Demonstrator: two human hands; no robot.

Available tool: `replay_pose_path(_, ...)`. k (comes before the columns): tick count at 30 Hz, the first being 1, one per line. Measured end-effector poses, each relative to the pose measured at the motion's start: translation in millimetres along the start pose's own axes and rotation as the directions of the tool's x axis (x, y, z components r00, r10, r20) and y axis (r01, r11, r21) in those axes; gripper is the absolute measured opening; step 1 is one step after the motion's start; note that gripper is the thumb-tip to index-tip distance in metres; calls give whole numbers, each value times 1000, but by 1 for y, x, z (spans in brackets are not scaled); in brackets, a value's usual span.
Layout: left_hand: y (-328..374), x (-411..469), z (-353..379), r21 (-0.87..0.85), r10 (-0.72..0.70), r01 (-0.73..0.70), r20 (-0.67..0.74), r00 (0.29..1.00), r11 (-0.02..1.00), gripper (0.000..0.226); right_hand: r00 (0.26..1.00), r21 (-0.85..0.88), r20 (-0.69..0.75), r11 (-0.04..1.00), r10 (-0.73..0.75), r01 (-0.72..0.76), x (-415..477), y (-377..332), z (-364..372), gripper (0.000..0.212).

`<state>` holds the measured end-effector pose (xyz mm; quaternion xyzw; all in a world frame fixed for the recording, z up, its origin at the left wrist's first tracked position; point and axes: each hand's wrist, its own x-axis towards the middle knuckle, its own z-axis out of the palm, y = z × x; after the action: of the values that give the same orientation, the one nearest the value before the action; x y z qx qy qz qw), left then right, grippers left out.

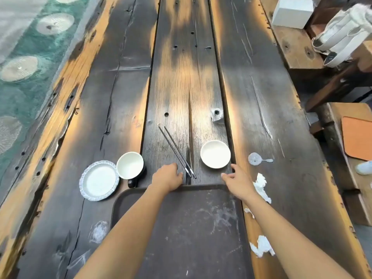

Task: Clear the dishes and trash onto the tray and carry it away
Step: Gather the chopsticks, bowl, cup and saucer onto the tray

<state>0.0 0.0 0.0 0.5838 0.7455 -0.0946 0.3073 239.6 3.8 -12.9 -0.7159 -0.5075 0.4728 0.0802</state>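
While both bare forearms are reaching forward over a dark, scuffed tray (pixel 181 228) lying at the near end of a long, weathered wooden table (pixel 100 117), the left hand (pixel 167 177) is resting palm down at the tray's far rim, fingers loosely spread and gripping nothing, its fingertips lying just beside the near ends of a pair of black chopsticks (pixel 176 151). The chopsticks are lying side by side on the table's middle plank, slanting away to the left. The right hand (pixel 236 180) is hovering open just past the tray's far right corner, thumb and fingers apart, holding nothing; a white bowl (pixel 215 154) is sitting just beyond it, not touched. To the left of the tray, a white cup (pixel 129 165) is standing next to a round foil dish (pixel 98 181), their rims nearly touching, and a small dark object is lying at the cup's near side. Crumpled white tissue (pixel 260 187) is lying on the table along the tray's right side, partly hidden by the right forearm, with another crumpled piece (pixel 261 246) nearer the camera. A small clear spoon-like item (pixel 258 159) is lying to the right of the bowl. On a bench at the far right, a white box (pixel 291 12) and a pale canvas bag (pixel 340 37) are sitting.
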Motion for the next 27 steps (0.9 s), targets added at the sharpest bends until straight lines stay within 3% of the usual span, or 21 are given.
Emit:
replay_pose_path(3,7,31,-4,-54,-77,76,-21,997,996,37,995,297,-21,951,93,-83,22,-7,7,67)
replay_pose_path(5,13,52,-5,-100,-160,157,-21,987,983,49,986,461,-17,877,166,-139,37,-11,12,61)
replay_pose_path(8,17,70,-2,-74,-208,205,-30,978,976,64,975,586,-8,791,220,-174,50,-12,19,50)
replay_pose_path(11,11,78,0,-28,-197,196,-34,980,980,63,969,621,8,758,247,-199,60,-8,21,45)
replay_pose_path(16,-12,86,-10,13,-214,213,27,977,977,40,971,651,40,732,235,-203,63,-6,13,33)
replay_pose_path(20,-17,94,-13,-77,-260,257,-33,965,963,43,974,657,33,730,222,-189,64,-3,12,35)
replay_pose_path(27,-17,110,-13,-243,-321,314,10,947,918,11,970,675,-10,717,244,-173,65,-11,11,24)
